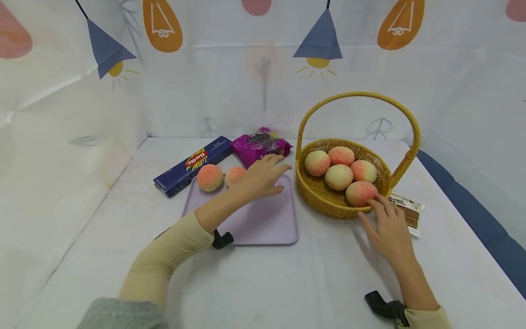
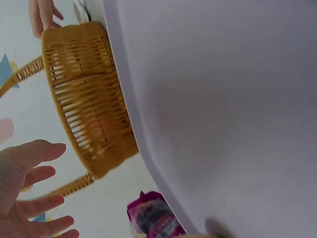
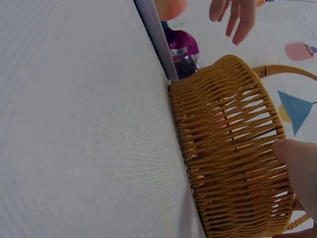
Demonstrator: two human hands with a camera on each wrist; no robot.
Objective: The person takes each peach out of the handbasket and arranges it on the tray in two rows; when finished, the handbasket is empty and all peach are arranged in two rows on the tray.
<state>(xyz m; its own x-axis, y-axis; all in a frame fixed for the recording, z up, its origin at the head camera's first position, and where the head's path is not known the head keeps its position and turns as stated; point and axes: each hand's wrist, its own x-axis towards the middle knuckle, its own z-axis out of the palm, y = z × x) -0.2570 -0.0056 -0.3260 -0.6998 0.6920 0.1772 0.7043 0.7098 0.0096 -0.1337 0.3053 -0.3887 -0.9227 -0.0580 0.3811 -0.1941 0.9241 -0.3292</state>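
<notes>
My left hand (image 1: pixel 265 177) hovers over the lilac tray (image 1: pixel 267 228), fingers spread and holding nothing; the left wrist view shows its palm side and loose fingers. Partly behind that arm, two pink-speckled peaches (image 1: pixel 210 177) sit at the tray's back left. To the right stands a round wicker basket (image 1: pixel 324 208) with a tall handle and several peaches (image 1: pixel 339 177) inside. My right hand (image 1: pixel 388 230) holds the basket's near right rim, thumb outside and fingertips over the edge, close to the nearest peach (image 1: pixel 360 193). In the right wrist view its thumb (image 3: pixel 297 156) lies across the wicker wall.
A blue Barilla spaghetti box (image 1: pixel 193 165) lies behind the tray's left corner. A purple snack bag (image 1: pixel 261 146) lies at the back, between box and basket. A brown-and-white packet (image 1: pixel 406 211) is partly tucked behind the basket's right side. White patterned cloth hangs behind the table.
</notes>
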